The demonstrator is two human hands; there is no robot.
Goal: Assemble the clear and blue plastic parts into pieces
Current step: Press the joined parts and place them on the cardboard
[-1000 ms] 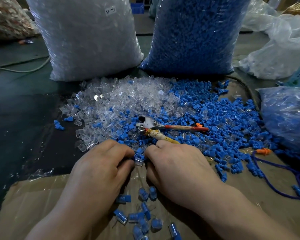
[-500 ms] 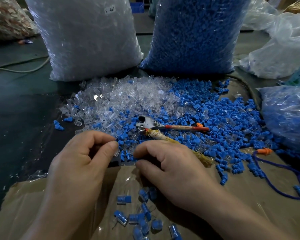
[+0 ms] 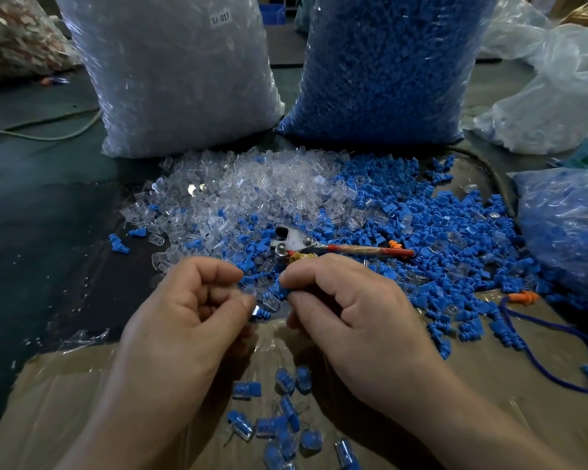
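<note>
- Two hands meet low over the desk (image 3: 48,215). The left hand (image 3: 184,310) has its fingers (image 3: 224,271) curled narrow, thumb and forefinger pinched on what looks like a clear part (image 3: 252,293), too glassy to confirm. The right hand (image 3: 350,307) pinches a blue part (image 3: 285,293).
- The two parts sit just apart, not yet mated.
- Finished pieces (image 3: 279,425) lie on the cardboard (image 3: 65,401) under the wrists.
- Beyond the knuckles, pliers (image 3: 302,244) rest on the clear heap (image 3: 252,188) and blue heap (image 3: 438,232), which run together. Two full sacks stand behind them.
- The risk: a skewed push could jam the fit or squirt the slick clear part from its light pinch. Dropped here, it would vanish among lookalikes.
</note>
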